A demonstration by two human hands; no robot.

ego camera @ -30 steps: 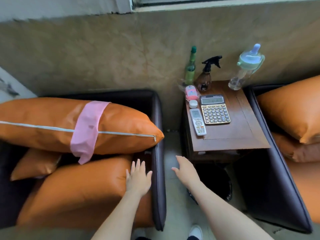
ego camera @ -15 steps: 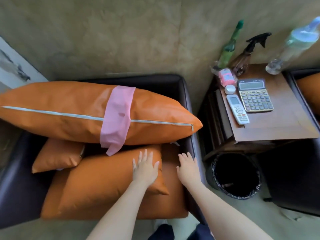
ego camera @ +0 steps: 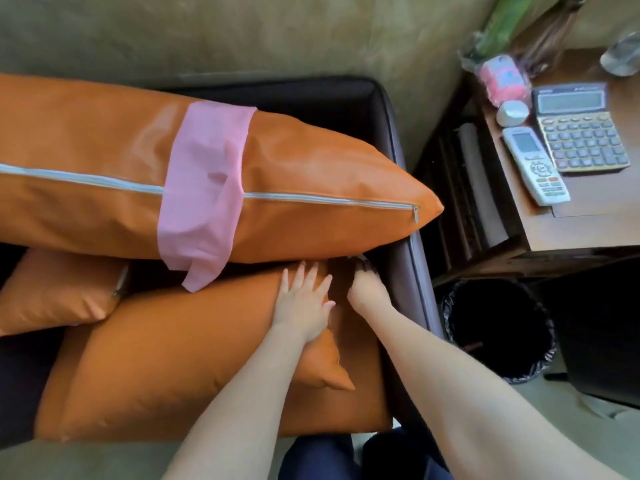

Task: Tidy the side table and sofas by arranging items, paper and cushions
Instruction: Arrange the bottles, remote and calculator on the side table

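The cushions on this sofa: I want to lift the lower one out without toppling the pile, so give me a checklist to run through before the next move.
1. Left hand flat on the lower cushion: ok.
2. Right hand has a hold: cannot tell, its fingertips are hidden in the dark gap beside the sofa arm.
3. Lower cushion free of load: not ok, the long cushion lies over its far edge.
4. Pink cloth secure: not ok, it hangs loosely draped.
5. Small cushion out of the way: ok, it sits to the left.
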